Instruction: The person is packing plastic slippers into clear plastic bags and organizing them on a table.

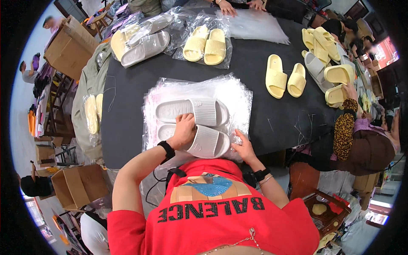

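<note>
Your left hand has its grip closed on the near white slipper, which lies atop the plastic bag stack on the dark surface; your right hand pinches a bag edge.

Two white slides with ribbed straps lie on clear plastic bags over a black bench. Farther off sit pale yellow slides and what looks like a light grey pair; the shirt is red.
</note>
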Action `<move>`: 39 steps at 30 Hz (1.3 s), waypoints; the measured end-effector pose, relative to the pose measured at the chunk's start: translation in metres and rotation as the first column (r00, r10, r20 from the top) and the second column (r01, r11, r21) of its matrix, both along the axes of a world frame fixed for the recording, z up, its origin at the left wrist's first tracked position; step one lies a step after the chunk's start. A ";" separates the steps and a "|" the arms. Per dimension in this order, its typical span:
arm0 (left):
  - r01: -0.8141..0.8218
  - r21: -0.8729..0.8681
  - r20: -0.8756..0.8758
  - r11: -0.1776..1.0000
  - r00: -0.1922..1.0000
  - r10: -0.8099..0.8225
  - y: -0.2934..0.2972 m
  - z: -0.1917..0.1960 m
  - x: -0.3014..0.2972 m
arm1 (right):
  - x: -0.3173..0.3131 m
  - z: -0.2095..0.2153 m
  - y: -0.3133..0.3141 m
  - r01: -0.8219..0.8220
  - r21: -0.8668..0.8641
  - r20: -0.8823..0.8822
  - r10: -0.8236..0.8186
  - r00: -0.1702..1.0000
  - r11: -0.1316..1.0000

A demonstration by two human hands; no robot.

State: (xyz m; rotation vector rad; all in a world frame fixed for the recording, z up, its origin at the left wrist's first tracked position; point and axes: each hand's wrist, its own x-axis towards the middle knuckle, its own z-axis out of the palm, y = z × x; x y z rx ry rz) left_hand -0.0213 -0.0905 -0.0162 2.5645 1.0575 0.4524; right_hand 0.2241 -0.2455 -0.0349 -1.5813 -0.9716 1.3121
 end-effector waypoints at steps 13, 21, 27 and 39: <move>-0.421 0.026 -0.138 0.907 0.897 0.420 0.057 -0.027 -0.192 | 0.005 0.010 -0.005 -0.001 -0.015 0.237 0.004 0.972 1.000; -0.478 0.034 0.234 0.878 0.858 0.458 0.064 0.097 -0.174 | 0.013 0.060 0.018 -0.208 0.137 0.895 -0.031 0.446 0.968; -0.127 -0.048 0.305 0.991 0.943 0.136 0.057 0.117 -0.053 | -0.014 0.052 0.065 -0.565 0.108 0.948 0.087 0.307 0.818; 0.186 -0.129 -0.299 0.974 0.929 -0.217 0.073 0.034 0.036 | -0.010 -0.006 0.053 -0.630 0.042 0.937 0.187 0.293 0.775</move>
